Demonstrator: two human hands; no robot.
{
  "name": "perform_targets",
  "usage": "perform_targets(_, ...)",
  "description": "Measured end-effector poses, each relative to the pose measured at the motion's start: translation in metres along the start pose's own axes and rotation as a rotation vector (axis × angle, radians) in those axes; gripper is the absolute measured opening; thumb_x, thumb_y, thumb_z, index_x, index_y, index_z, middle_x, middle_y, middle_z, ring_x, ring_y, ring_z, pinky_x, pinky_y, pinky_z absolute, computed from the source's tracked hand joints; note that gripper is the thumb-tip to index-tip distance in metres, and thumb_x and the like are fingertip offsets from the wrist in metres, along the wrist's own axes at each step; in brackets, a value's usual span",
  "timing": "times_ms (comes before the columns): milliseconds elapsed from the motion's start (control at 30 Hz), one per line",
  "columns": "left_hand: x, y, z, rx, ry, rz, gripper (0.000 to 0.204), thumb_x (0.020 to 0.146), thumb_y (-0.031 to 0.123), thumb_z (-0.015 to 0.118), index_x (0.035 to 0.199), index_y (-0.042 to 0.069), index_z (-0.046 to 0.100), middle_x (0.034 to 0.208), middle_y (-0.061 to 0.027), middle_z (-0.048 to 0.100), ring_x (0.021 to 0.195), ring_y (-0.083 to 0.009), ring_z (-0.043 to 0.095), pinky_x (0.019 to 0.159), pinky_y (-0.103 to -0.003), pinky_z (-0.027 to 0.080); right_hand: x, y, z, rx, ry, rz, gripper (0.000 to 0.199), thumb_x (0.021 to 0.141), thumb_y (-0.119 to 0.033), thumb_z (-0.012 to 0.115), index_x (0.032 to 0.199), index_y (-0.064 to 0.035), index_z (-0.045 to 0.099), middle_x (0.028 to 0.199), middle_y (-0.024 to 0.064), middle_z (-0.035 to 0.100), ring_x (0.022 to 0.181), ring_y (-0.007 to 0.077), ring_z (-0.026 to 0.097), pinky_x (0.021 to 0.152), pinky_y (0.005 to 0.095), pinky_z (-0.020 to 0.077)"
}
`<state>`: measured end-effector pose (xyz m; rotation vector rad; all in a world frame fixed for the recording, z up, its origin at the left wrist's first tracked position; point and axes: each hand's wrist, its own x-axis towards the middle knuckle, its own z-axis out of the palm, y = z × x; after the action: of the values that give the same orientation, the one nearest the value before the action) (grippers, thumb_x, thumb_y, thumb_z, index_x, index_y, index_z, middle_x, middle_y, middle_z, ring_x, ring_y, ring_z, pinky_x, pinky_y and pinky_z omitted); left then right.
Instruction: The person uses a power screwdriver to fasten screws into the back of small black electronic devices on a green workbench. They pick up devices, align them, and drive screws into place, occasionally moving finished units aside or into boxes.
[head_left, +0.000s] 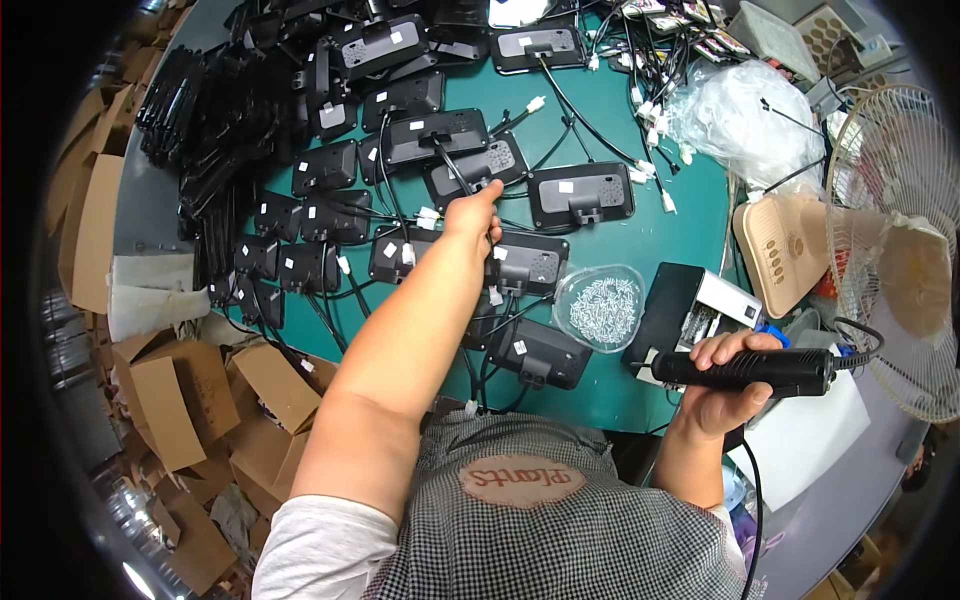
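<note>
My left hand (474, 213) reaches forward over the green table (660, 240), its fingers pinched on a black cable (452, 165) that runs to a black device panel (437, 133). Several similar black panels with white-plugged cables lie around it, one (581, 194) just to the right and one (529, 262) right beside the wrist. My right hand (735, 385) grips a black electric screwdriver (748, 370) held sideways near the table's front right edge, its tip pointing left.
A clear bowl of small silver screws (601, 306) sits between the hands. A black-and-white box (690, 308) lies beside it. Stacks of black panels (215, 130) fill the left. A beige desk fan (885, 250) and a plastic bag (745, 115) stand right. Cardboard boxes (180, 400) litter the floor.
</note>
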<state>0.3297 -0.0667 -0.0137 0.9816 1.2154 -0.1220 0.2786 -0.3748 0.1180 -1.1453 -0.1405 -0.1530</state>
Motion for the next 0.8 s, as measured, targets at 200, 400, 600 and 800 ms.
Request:
perform_targets(200,0.024,-0.011,0.011,-0.269,0.028,-0.093,0.026,0.079,0.027,0.072,0.078,0.010,0.052,0.068,0.0012,0.043,0.050,-0.0089,0.038,0.041,-0.023,0.029,-0.006,-0.002,-0.003,0.050,0.031,0.035,0.059,0.077,-0.050,0.069,0.105,-0.0044,0.045,0.075,0.0089,0.053,0.059,0.0187,0.055,0.058,0.0320,0.0497)
perform_targets(400,0.008,0.009,0.019,-0.321,0.101,0.002,0.016,0.083,0.019,0.062,0.076,0.010,0.051,0.057,0.0049,0.034,0.044,-0.0075,0.029,0.040,-0.025,0.024,-0.009,-0.005,-0.007,0.043,0.048,0.027,0.060,0.077,-0.051,0.070,0.105,-0.0043,0.045,0.075,0.0088,0.053,0.059,0.0189,0.056,0.058,0.0318,0.0502)
perform_targets(600,-0.025,0.068,-0.018,-0.202,0.075,0.373,0.022,0.079,0.021,0.066,0.085,0.006,0.052,0.067,-0.0013,0.046,0.050,-0.0112,0.042,0.041,-0.026,0.032,-0.011,-0.006,-0.011,0.006,0.009,-0.019,0.053,0.083,-0.054,0.059,0.106,-0.0070,0.047,0.076,0.0077,0.050,0.060,0.0168,0.052,0.057,0.0300,0.0466)
perform_targets(800,-0.055,0.111,-0.054,-0.134,0.106,0.719,0.015,0.088,0.019,0.060,0.094,0.006,0.054,0.074,-0.0009,0.055,0.062,-0.0100,0.050,0.053,-0.024,0.040,-0.013,-0.009,-0.012,0.031,0.008,-0.011,0.053,0.083,-0.053,0.060,0.106,-0.0069,0.047,0.076,0.0077,0.050,0.060,0.0169,0.052,0.057,0.0301,0.0467)
